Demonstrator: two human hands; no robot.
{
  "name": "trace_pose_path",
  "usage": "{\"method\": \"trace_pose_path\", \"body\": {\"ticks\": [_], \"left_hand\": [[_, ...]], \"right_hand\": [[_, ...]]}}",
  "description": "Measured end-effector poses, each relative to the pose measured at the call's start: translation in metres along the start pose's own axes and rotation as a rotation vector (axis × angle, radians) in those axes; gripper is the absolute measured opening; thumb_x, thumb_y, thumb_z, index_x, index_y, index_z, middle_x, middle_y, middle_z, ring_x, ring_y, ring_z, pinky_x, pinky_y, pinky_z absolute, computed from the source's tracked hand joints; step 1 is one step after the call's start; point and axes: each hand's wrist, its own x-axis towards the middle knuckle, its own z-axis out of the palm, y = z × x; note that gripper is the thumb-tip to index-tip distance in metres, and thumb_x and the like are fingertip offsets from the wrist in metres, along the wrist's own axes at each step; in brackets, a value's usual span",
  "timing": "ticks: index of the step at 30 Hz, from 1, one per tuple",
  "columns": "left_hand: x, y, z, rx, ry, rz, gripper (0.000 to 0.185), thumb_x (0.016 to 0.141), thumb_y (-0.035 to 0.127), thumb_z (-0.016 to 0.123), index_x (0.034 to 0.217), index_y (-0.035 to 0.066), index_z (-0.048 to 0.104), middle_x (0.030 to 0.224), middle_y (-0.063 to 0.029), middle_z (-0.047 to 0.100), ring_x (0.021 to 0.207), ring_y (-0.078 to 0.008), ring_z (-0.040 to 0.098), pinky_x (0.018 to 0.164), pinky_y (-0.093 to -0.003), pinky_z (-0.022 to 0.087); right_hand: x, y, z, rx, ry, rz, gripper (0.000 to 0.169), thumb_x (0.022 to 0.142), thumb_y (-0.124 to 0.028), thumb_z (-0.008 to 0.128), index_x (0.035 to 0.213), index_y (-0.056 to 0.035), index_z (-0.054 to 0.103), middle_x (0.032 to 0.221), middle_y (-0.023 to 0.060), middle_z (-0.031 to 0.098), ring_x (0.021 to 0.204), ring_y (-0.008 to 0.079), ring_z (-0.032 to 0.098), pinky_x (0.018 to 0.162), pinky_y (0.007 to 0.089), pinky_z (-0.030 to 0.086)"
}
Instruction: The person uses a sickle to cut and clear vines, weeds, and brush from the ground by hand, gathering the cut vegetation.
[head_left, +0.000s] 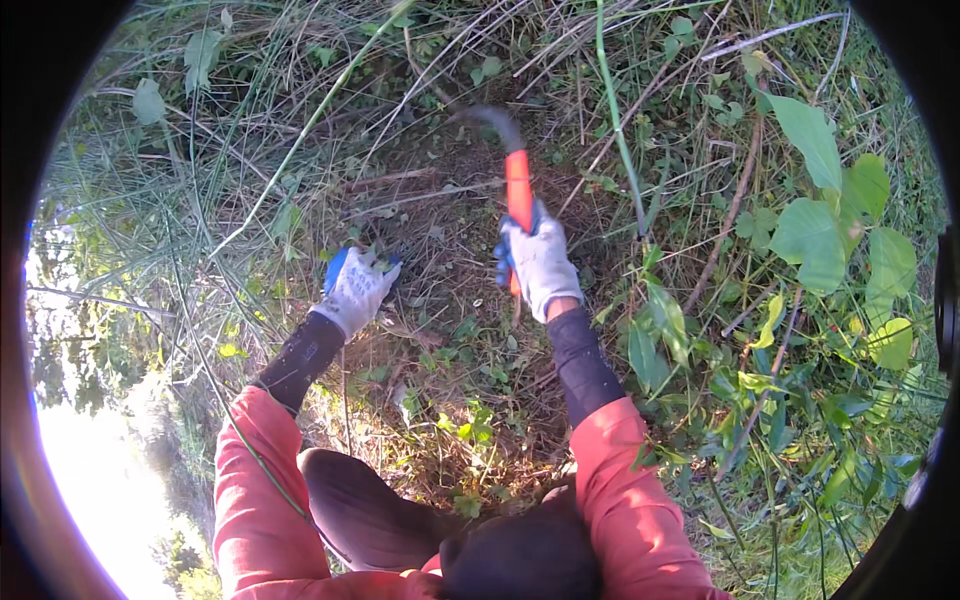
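In my right hand (541, 262), gloved in white with blue coating, is a sickle (519, 184) with an orange handle. Its dark, curved blade (491, 120) points away from me and bends left; it is blurred. My left hand (357, 291), in a matching glove, is low over the undergrowth to the left, fingers bent and thumb apart. Whether it grips any stems cannot be seen. Between and beyond both hands lies a patch of dry cut-looking stalks and litter (442, 225) with small green leaves.
A long green stem (311, 135) slants across the left, and another (616, 120) rises beyond my right hand. Broad-leaved shoots (814, 232) crowd the right side. A woody stem (739, 202) leans there. My bent knee (367, 510) is close below.
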Motion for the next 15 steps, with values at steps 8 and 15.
{"method": "trace_pose_path", "body": {"ticks": [8, 15], "left_hand": [[0.054, 0.029, -0.117, -0.438, -0.111, -0.068, 0.076, 0.069, 0.033, 0.073, 0.134, 0.015, 0.04, 0.132, -0.0196, 0.044, 0.125, -0.0346, 0.039, 0.103, -0.0428, 0.032], [0.13, -0.04, -0.033, -0.294, 0.059, -0.455, 0.098, 0.072, 0.061, 0.064, 0.139, 0.001, 0.027, 0.133, -0.023, 0.043, 0.124, -0.0348, 0.042, 0.103, -0.0422, 0.032]], "right_hand": [[-0.034, 0.089, 0.017, -0.321, -0.2, -0.038, 0.043, 0.089, -0.009, 0.054, 0.13, -0.014, 0.043, 0.063, -0.0019, 0.047, 0.047, 0.007, 0.043, 0.04, 0.0243, 0.039], [-0.039, 0.036, 0.016, -0.013, -0.058, 0.196, 0.033, 0.088, -0.009, 0.054, 0.121, -0.0117, 0.047, 0.064, -0.0004, 0.049, 0.048, 0.0082, 0.049, 0.04, 0.0246, 0.044]]}}
